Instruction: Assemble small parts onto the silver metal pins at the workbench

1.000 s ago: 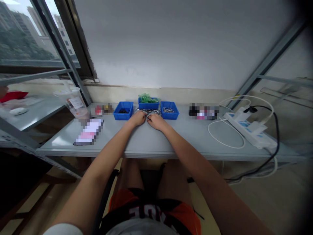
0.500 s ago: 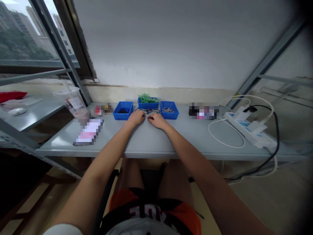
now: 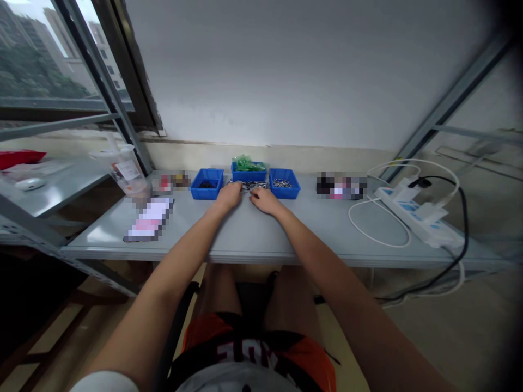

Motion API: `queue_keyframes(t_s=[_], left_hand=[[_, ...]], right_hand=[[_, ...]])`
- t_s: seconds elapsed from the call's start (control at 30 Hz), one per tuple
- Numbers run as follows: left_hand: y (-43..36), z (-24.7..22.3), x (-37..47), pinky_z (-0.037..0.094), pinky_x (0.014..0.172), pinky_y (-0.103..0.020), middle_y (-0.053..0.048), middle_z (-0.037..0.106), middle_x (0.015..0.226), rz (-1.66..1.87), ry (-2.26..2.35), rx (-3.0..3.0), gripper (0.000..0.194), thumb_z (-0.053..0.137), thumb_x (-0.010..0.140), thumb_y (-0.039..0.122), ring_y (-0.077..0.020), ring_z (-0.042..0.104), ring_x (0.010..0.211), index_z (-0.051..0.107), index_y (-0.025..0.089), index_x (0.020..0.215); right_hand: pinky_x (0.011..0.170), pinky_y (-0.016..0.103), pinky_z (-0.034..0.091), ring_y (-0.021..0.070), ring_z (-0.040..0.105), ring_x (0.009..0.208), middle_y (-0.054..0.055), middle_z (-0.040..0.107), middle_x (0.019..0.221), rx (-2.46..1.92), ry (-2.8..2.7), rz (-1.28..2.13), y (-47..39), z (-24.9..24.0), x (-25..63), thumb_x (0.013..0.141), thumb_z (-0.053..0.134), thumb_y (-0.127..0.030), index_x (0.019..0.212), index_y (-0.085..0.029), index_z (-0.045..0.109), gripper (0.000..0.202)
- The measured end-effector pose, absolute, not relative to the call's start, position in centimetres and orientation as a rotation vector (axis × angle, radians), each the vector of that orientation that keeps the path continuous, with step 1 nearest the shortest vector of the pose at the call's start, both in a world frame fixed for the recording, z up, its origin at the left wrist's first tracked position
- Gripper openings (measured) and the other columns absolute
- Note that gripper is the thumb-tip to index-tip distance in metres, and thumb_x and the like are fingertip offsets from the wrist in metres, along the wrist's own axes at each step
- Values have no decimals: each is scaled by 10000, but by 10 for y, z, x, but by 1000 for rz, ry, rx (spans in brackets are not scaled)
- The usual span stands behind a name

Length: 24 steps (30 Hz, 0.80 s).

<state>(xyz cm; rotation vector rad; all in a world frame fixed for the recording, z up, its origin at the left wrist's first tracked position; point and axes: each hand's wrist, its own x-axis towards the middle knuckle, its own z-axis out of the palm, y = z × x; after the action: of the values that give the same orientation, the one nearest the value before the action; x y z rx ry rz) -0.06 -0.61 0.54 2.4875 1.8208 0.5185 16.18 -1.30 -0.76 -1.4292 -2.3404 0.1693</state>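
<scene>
My left hand [image 3: 231, 195] rests on the grey table beside a heap of small shiny metal pieces [image 3: 254, 185], its fingers curled together. Close by, my right hand [image 3: 264, 201] is closed at the near edge of that heap, its fingertips pinched. Whatever either hand holds is too small or hidden to name. Left of the hands stands a blue bin [image 3: 195, 193] with small dark parts [image 3: 206, 185]. A second blue bin [image 3: 297, 190], on the right, holds small silvery parts [image 3: 281, 183]. Behind the heap, a third blue bin [image 3: 248, 176] contains green plastic packets [image 3: 246, 163].
A blurred-out phone [image 3: 149, 219] and a lidded plastic cup [image 3: 127, 173] are at the left. At the right, a white power strip [image 3: 420, 218] carries plugs and looping cables. The table's front edge [image 3: 253, 257] runs above my lap; a wall rises behind.
My right hand has shifted slightly right, away from the left hand. The left hand's fingers have turned a little toward the heap. The bins have stayed in place.
</scene>
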Motion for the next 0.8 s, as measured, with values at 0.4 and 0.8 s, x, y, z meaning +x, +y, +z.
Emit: queue_keyframes(t_s=[0.4, 0.8], left_hand=[[12, -7, -5, 448, 754, -313, -122, 634, 919, 903, 1553, 2469, 195, 472, 837, 73, -255, 612, 870, 539, 155, 1000], [13, -4, -6, 430, 764, -320, -75, 579, 854, 980, 1329, 2513, 190, 433, 808, 51, -202, 538, 785, 529, 155, 935]], right_hand=[[960, 336, 416, 218, 570, 1051, 141, 635, 1118, -1375, -2184, 183, -9, -11, 163, 860, 509, -185, 1133, -99, 641, 315], [894, 321, 447, 199, 629, 963, 109, 690, 1053, -1344, -2050, 273, -10, -7, 163, 912, 461, -202, 1135, -148, 636, 288]])
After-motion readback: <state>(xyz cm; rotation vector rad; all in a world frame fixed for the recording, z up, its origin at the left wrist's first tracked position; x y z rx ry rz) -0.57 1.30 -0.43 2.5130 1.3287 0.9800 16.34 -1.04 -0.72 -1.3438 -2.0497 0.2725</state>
